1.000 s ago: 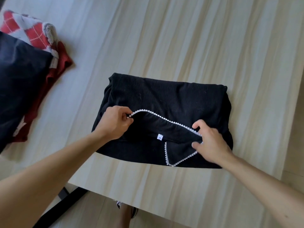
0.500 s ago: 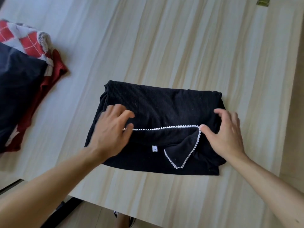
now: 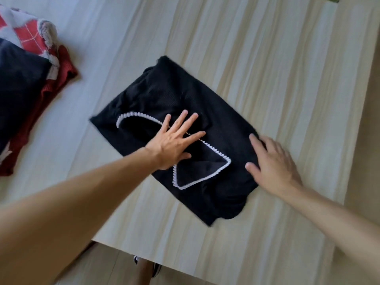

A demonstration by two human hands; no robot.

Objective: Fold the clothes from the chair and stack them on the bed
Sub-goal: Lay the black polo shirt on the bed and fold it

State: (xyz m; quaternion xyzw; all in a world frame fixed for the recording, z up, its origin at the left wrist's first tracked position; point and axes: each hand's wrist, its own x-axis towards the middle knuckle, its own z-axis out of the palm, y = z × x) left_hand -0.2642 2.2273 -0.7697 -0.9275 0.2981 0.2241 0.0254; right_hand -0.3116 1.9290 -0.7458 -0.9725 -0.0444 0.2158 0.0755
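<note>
Knitwear first: the folded black top (image 3: 164, 95) sat square to the view half a second ago and now lies skewed clockwise, its long edges running from 10 o'clock down to 4 o'clock on the wood-grain surface (image 3: 267, 68). It sits at the middle of the view, close to the near edge of that surface.

The left hand (image 3: 174, 145) was bunched at the left end of the neckline. It is now laid flat on the middle of the top, with fingers spread wide and the palm pressing down across the white scalloped trim (image 3: 213, 151). The trim curves out from under the hand toward 9 o'clock. Toward 5 o'clock it outlines a triangular collar flap (image 3: 197, 171) folded onto the body of the top.

The right hand (image 3: 275, 163) has left the neckline's right end and rests at the top's 3 o'clock edge. Its fingers are loosely straight, with the fingertips and thumb touching the fabric and pinching nothing. The hand is motion-blurred.

At 9 to 10 o'clock, well apart from the top, a pile lies on the same surface. A folded navy garment (image 3: 18, 83) is on top of a red-and-white check knit (image 3: 28, 36) and a dark red knit (image 3: 57, 79).

At 6 o'clock, below the surface's near edge, a foot (image 3: 145, 268) shows in dark footwear.
</note>
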